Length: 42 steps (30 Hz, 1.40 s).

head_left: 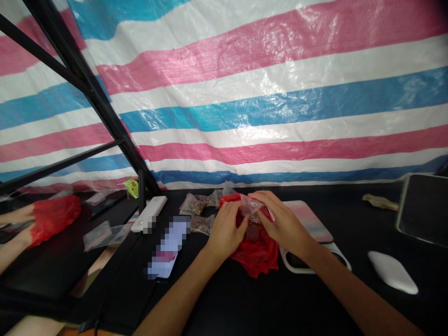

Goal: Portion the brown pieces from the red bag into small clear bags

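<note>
A red plastic bag [257,259] lies crumpled on the black table in front of me. Above it is a small clear plastic bag [250,205], its top edge between my hands. My left hand [226,231] is closed at the bag's left side, thumb and fingers bent inward. From the right, my right hand [282,221] pinches the same bag, fingers curled over its top. Something brownish shows beneath the clear plastic, partly hidden by my fingers. Just left of my left hand lie clear packets with dark brown bits, one packet [202,225] nearer and another packet [193,204] behind it.
A lit phone [168,249] and a white power strip [150,213] lie left. Right are a pinkish phone-like slab [310,219], a white ring-cornered case [297,266], a white mouse [392,272] and a dark-screened device [423,207]. Another person's hand in red plastic [58,217] is far left.
</note>
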{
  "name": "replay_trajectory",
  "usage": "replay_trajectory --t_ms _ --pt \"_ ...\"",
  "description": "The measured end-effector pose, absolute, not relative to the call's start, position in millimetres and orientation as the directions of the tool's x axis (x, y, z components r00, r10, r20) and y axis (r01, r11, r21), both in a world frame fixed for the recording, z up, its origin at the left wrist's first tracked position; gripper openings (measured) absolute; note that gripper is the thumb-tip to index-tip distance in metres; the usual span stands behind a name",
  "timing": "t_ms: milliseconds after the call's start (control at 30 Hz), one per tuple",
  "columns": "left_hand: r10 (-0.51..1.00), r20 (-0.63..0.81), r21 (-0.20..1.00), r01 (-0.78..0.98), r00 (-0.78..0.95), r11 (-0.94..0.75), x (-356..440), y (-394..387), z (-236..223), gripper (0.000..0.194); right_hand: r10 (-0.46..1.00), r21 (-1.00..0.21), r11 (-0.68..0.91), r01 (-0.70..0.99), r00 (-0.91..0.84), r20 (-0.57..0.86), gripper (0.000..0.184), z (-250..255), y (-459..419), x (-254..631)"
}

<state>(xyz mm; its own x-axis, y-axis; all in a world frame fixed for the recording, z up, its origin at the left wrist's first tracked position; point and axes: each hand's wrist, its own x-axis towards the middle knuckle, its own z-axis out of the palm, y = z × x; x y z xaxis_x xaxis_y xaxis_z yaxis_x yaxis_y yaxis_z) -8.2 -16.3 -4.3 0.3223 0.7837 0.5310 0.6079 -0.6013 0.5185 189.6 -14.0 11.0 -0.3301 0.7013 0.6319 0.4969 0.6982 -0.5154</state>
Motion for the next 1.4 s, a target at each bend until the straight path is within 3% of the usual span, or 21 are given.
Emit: replay_trajectory --t_ms 233,367,467,633,700,800,900,1000,1067,1167,1300,1400 --pt "0.770 0.567 0.538 0.576 0.294 -0.616 -8.4 -14.9 -1.1 0.029 0.757 -0.609 0.632 0.479 -0.213 0.618 0.020 10.9 -11.1 191.8" --pt "0.778 0.556 0.572 0.546 0.291 -0.613 -8.6 -15.3 1.4 0.027 0.769 -0.647 0.630 0.430 -0.231 0.596 0.024 12.3 -11.2 193.2" --pt "0.785 0.551 0.592 0.531 0.283 -0.607 -8.5 -15.9 1.5 0.025 0.725 -0.599 0.681 0.421 -0.278 0.630 0.031 16.7 -14.0 191.9" --pt "0.733 0.649 0.530 0.570 0.203 -0.628 -9.3 -15.8 3.7 0.021 0.714 -0.585 0.648 0.487 -0.123 0.689 0.008 19.8 -13.8 192.8" --pt "0.710 0.701 0.495 0.669 0.070 -0.555 -13.8 -11.9 5.7 0.017 0.733 -0.651 0.585 0.484 0.028 0.680 0.008 17.2 -8.4 198.2" --pt "0.694 0.709 0.452 0.835 -0.125 -0.312 -28.2 -1.1 5.0 0.020 0.735 -0.726 0.518 0.453 0.198 0.648 0.018 10.8 4.0 211.5" --pt "0.734 0.651 0.315 0.949 -0.195 -0.027 -46.3 8.7 -2.5 0.036 0.728 -0.715 0.484 0.505 0.222 0.649 0.017 4.1 15.7 227.3" --pt "0.856 0.497 0.141 0.987 -0.140 0.079 -58.8 11.7 -10.7 0.034 0.733 -0.590 0.427 0.686 0.120 0.670 0.013 -1.1 21.4 240.6" --pt "0.898 0.429 0.083 0.994 -0.099 0.070 -62.2 11.5 -12.4 0.030 0.755 -0.490 0.367 0.790 0.054 0.653 0.027 -2.5 21.5 246.7" --pt "0.863 0.498 0.146 0.989 -0.081 0.009 -62.3 12.3 -8.1 0.031 0.782 -0.436 0.270 0.858 0.069 0.619 0.043 -0.1 19.3 251.3" --pt "0.695 0.716 0.332 0.911 -0.073 -0.246 -57.0 13.9 2.1 0.027 0.754 -0.390 0.290 0.874 0.043 0.656 0.032 5.9 16.2 251.2" --pt "0.577 0.816 0.369 0.806 -0.043 -0.462 -49.5 10.5 6.5 0.024 0.782 -0.273 0.330 0.904 -0.100 0.615 0.020 5.4 13.7 249.1"
